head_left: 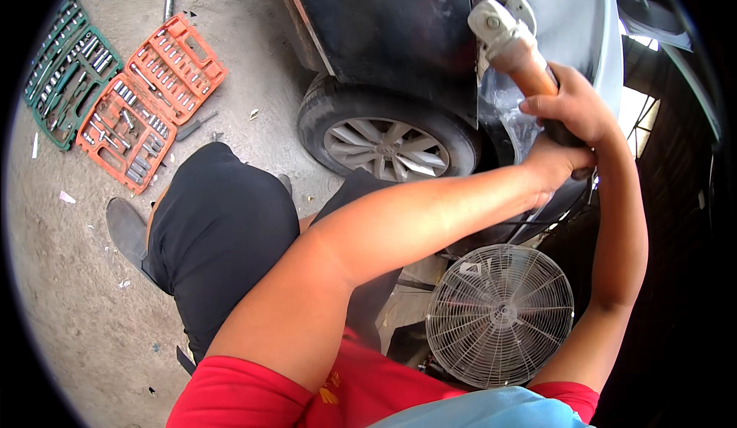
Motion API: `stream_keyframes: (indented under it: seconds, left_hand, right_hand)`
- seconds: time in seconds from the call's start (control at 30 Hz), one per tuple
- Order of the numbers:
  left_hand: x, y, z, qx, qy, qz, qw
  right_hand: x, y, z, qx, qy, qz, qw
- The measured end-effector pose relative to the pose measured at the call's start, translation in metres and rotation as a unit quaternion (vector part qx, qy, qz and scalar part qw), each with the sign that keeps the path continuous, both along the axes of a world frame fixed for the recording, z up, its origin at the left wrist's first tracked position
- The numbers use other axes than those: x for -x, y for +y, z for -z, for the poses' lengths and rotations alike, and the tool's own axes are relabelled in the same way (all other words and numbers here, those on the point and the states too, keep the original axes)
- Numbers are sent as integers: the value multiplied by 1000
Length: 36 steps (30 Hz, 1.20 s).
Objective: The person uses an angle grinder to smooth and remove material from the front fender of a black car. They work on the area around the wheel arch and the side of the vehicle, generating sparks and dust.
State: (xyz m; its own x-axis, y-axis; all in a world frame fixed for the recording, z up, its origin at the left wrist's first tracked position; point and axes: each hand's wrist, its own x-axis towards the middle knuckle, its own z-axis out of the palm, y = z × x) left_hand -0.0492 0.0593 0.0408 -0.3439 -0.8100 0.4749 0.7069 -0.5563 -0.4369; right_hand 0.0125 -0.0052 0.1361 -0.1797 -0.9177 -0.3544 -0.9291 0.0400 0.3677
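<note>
Both my hands are closed round an angle grinder (pixel 531 71) with an orange body and a silver metal head. My right hand (pixel 574 109) wraps the body just behind the head. Lower down, my left hand (pixel 549 168) grips the dark rear end. The grinder's head and guard lie over the seam between a dark car panel (pixel 384 25) and a light grey panel (pixel 572 21). A worn, pale patch shows beside the head at the top. Whether the disc touches the metal, I cannot tell.
Below the dark panel is a car wheel (pixel 388 148). A round wire-caged fan (pixel 503 313) stands near my right forearm. An orange socket tool case (pixel 127 132) and a green tool case (pixel 65 82) lie open on the concrete floor at left. My bent knee (pixel 223 213) is close to the wheel.
</note>
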Motion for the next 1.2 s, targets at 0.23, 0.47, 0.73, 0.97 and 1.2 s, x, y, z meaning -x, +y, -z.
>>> stream_keyframes:
  seconds: [0.23,0.47,0.73,0.97,1.2]
  left_hand:
    - [9,7,5,10,-26,9,1000]
    - [24,43,13,7,-48,55,997]
    - [21,-1,13,20,-53,-25,998]
    - [35,51,14,-6,-69,35,997]
    - [39,33,19,16,1,39,999]
  right_hand:
    - [16,6,-3,-3,-10,2,1000]
    - [44,36,1,-3,-25,42,999]
    - [26,5,1,2,-45,-6,999]
    - [57,43,3,-4,-37,46,998]
    - [45,30,10,-12,20,13,1000]
